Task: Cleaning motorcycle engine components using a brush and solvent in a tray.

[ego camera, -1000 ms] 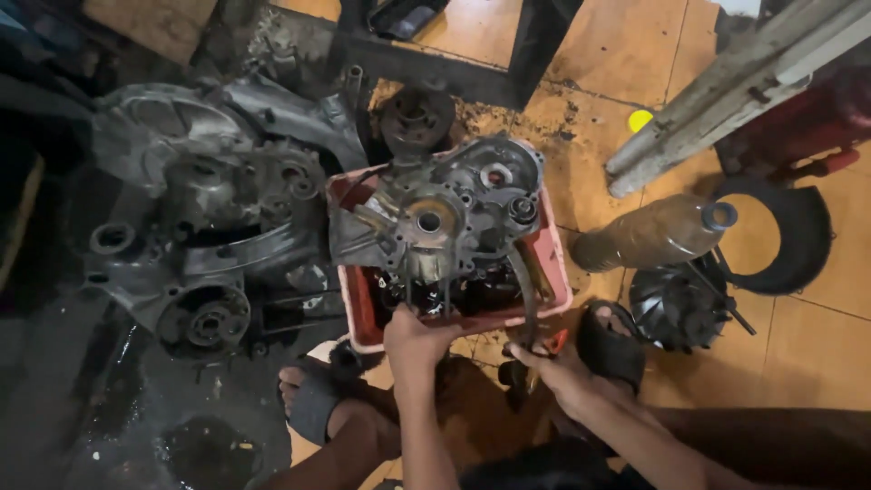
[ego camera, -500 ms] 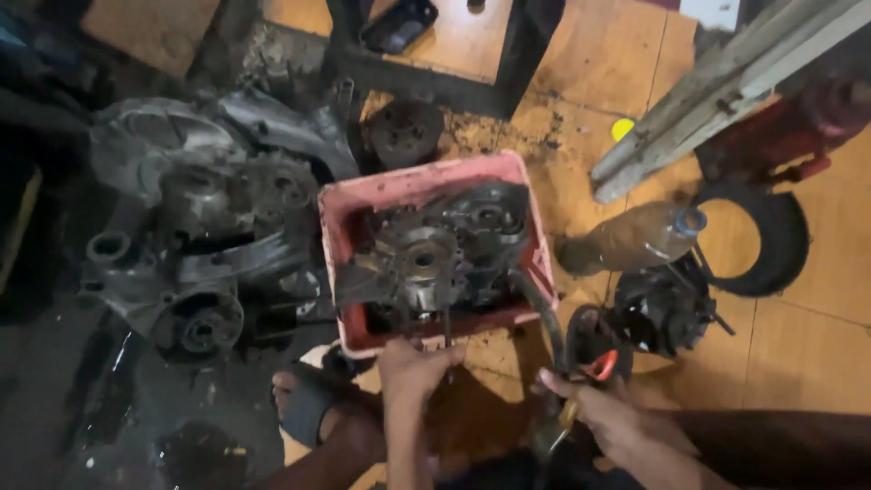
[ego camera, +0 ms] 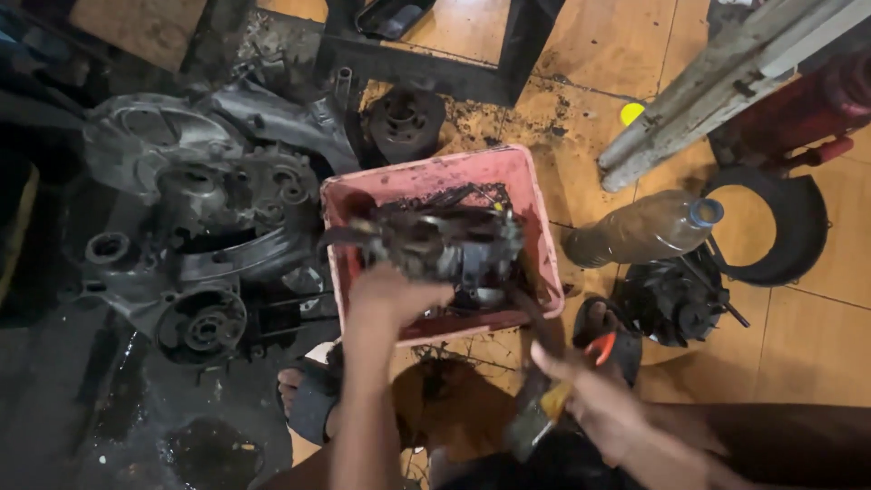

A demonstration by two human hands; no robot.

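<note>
Yellow-and-dark-handled tool (ego camera: 537, 416), likely a brush, clasped in right hand (ego camera: 599, 399) at 5 o'clock. Left hand (ego camera: 390, 295) clamped on greasy dark metal engine casing (ego camera: 445, 240), tilted inside pink plastic tub (ego camera: 535, 204) toward 12. Seemingly mid-scrub; calls for firm hold, bristles onto casing.

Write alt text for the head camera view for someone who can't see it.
A person's left hand grips a greasy dark metal engine part tilted over a pink plastic tub on an orange tiled floor. The right hand holds a blurred tool; a larger grey engine casing lies beside the tub.
</note>
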